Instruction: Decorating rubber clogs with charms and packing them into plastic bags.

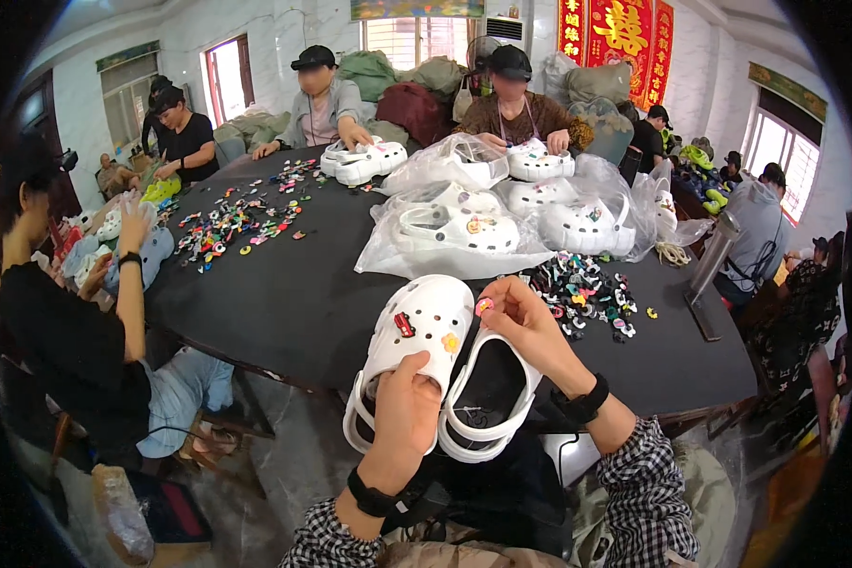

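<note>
A white clog (424, 301) dotted with holes is in my left hand (399, 412), its thumb on the upper's edge and the other fingers hidden underneath. On its upper sit a red car-shaped charm (404, 325) and a yellow-orange flower charm (450, 343). Between thumb and fingertips, my right hand (530, 327) pinches a small pink shoe charm (484, 306), just right of the clog's toe. Beside that clog, under my right hand, lies a second white clog (488, 434), its front partly covered. Both are at the near edge of the dark table (293, 312).
Bagged white clogs (459, 227) stand ahead, with a charm pile (582, 298) to their right. Another charm spread (241, 222) covers the left tabletop. A metal stand (715, 270) rises at right. Co-workers sit around the table, one with hands on white clogs (362, 161).
</note>
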The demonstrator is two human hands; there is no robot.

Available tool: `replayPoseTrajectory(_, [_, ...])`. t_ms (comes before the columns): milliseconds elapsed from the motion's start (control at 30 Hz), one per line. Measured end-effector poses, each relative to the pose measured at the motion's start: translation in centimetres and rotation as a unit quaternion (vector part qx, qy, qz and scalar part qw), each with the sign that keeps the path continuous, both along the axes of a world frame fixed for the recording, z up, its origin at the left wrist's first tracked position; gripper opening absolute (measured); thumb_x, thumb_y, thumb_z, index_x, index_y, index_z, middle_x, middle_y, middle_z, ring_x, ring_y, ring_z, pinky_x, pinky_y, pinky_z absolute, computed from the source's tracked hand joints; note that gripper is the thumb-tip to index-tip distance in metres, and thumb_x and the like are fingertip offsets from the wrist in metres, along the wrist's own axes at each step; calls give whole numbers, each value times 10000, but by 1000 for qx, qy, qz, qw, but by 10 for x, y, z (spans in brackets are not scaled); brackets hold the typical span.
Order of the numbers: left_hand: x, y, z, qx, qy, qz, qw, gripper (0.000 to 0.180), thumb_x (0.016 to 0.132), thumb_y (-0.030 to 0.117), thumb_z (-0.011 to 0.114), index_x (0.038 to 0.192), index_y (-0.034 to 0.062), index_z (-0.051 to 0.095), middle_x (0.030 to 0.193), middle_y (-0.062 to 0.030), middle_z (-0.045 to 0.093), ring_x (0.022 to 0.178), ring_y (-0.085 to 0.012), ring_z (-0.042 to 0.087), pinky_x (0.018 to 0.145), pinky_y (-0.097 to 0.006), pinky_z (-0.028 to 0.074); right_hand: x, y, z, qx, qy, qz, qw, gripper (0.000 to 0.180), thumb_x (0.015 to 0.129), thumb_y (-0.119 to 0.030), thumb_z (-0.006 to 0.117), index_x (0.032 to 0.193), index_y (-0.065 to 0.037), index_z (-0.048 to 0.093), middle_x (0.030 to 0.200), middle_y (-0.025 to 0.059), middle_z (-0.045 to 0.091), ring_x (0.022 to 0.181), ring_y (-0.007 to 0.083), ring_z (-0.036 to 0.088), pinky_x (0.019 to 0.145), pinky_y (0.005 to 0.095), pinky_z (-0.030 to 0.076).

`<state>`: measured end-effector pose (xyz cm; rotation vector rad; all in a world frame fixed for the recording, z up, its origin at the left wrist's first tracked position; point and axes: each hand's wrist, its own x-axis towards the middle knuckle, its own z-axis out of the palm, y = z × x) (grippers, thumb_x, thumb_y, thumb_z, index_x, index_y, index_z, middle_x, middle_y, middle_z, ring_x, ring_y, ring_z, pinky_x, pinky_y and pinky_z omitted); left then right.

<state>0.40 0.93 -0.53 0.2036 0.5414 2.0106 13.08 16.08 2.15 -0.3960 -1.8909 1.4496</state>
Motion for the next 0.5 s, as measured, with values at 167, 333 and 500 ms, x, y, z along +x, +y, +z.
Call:
replayPoseTrajectory(167, [7,2,-11,0,23,7,1000,382,896,-31,545,1277,-40,521,1263,-174,617,1169,-289,616,1020,-403,498,-1,-8,23,74,-70,13,995,182,914,-25,652,1092,-32,615,942,1,652,830,60,594,753,231,492])
replayPoseTrajectory(333, [6,1,-8,26,42,-13,999,429,924,-38,512,1349,-32,450,1331,-141,551,1236,-256,555,1069,-408,445,-10,-16,38,223,-107,19,969,228,892,13,657,1113,-40,644,955,21,641,791,91,607,720,265,508])
replayPoseTrajectory(500, [10,-3,-7,26,35,-12,999,418,933,-33,514,1348,-22,458,1330,-136,553,1231,-252,557,1068,-409,441,-14,-20,42,276,-139,7,951,161,892,1,669,1041,-52,696,953,31,621,786,103,615,712,265,505])
